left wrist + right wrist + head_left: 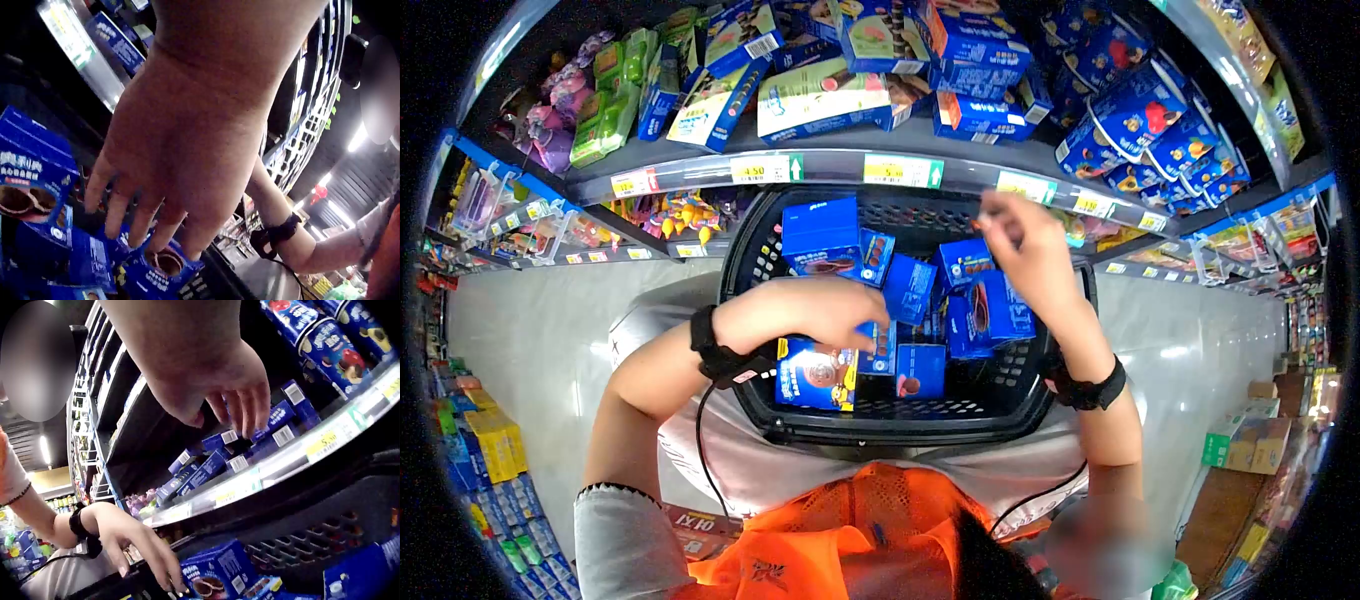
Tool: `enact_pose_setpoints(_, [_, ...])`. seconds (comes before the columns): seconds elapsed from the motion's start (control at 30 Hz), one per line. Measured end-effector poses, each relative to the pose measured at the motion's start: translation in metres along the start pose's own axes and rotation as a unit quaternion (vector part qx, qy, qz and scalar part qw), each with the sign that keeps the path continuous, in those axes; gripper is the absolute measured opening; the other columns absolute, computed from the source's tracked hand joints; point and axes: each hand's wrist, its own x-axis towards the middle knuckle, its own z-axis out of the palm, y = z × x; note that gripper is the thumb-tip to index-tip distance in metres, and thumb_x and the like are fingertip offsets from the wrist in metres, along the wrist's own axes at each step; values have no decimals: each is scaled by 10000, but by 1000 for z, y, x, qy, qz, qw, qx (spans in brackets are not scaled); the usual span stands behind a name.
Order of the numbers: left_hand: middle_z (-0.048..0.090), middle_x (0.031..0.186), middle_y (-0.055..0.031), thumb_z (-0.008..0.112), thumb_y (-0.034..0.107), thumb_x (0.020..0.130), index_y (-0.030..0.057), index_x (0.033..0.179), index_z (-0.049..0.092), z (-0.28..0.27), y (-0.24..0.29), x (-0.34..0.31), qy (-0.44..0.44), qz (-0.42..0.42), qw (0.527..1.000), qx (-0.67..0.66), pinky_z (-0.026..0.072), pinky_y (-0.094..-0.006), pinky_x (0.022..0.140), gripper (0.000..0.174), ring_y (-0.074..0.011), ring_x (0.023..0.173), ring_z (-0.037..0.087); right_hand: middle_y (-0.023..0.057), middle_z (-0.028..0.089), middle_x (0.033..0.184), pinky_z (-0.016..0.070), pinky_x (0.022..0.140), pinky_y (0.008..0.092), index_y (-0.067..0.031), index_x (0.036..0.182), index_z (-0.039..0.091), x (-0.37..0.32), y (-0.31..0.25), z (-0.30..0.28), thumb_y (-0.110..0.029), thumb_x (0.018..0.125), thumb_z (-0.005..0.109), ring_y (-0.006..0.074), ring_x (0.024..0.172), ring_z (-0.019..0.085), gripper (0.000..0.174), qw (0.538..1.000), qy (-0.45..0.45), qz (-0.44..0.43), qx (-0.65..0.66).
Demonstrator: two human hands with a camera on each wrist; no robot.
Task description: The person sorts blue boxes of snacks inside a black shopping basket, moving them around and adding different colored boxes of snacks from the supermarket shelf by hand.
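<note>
A black basket (900, 425) holding several blue boxes stands between the person's legs. The left hand (825, 310) is over the boxes, beside a blue box with a cookie picture (815, 375); in the left wrist view the left hand (178, 144) has its fingers extended above the boxes. Raised over the basket's right far side, near the shelf edge, is the right hand (1030, 245). In the right wrist view the right hand (219, 381) has loosely bent fingers in front of blue shelf boxes (209, 469), and nothing is seen in it.
A shelf edge with price tags (900, 170) runs behind the basket. Blue and green boxes (820, 100) lie on that shelf, with blue tubs (1135, 110) at right and green packs (610, 95) at left. Cartons (1250, 440) stand on the floor at right.
</note>
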Motion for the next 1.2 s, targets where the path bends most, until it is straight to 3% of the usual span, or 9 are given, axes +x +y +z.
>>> enact_pose_setpoints(0.13, [574,1000,-153,582,208,808,8,1013,574,-31,2,-4,120,8,993,0,440,-386,811,286,-326,930,551,247,410,1160,400,874,422,21,1154,420,76,-23,-6,-202,712,682,394,1041,457,560,951,226,-156,-139])
enact_pose_setpoints(0.23, [589,943,-147,582,181,819,7,997,581,-38,4,-2,169,3,985,-46,463,-354,764,249,-281,871,588,290,342,1223,407,872,458,30,1215,357,135,-31,8,-487,634,697,443,1090,416,849,936,278,-9,-216])
enact_pose_setpoints(0.4, [612,927,-146,590,184,814,8,977,596,-36,-7,-7,205,-6,976,-70,486,-332,705,241,-235,823,616,287,349,1244,422,883,440,-16,1304,276,168,-53,11,-495,612,703,436,1128,405,944,933,177,194,-246])
enact_pose_setpoints(0.63, [607,1004,-113,511,181,887,6,1137,500,-42,-12,-10,282,-8,911,-302,478,-283,771,306,-158,885,595,227,353,1202,362,912,388,31,1222,353,111,-44,-37,-284,675,732,314,1045,425,736,900,399,-113,-132])
enact_pose_setpoints(0.77, [496,1214,-133,356,381,940,23,1256,395,-44,-2,-3,300,30,779,-549,436,-343,881,479,-209,1065,521,136,437,1190,365,920,327,-22,1266,354,50,-40,-53,-265,837,558,220,1010,502,534,866,260,-33,426])
enact_pose_setpoints(0.97, [405,1319,-159,283,618,857,40,1330,309,-20,43,18,54,194,474,-857,351,-472,964,747,-298,1188,428,163,519,1146,402,928,397,-25,1241,393,-4,-38,-20,-378,870,401,269,1045,524,511,747,81,83,655])
enact_pose_setpoints(1.03, [432,1292,-173,302,594,866,12,1312,327,-14,56,24,55,183,474,-859,352,-444,975,734,-297,1166,452,156,520,1149,412,920,394,-20,1235,401,-12,-34,-1,-385,873,372,270,1037,528,514,727,55,130,672])
enact_pose_setpoints(1.1, [492,1226,-161,427,340,910,8,1245,400,-10,53,28,199,25,623,-756,445,-373,903,472,-235,1059,543,138,524,1151,410,915,368,-16,1216,419,-15,-35,14,-351,907,339,234,1044,524,462,731,13,156,664])
enact_pose_setpoints(1.2, [530,1149,-127,498,149,883,36,1228,380,-14,55,31,329,28,607,-722,474,-333,860,382,-214,1031,555,120,524,1140,416,896,338,7,1189,416,-12,-24,27,-261,937,383,195,1035,523,369,731,-6,176,659])
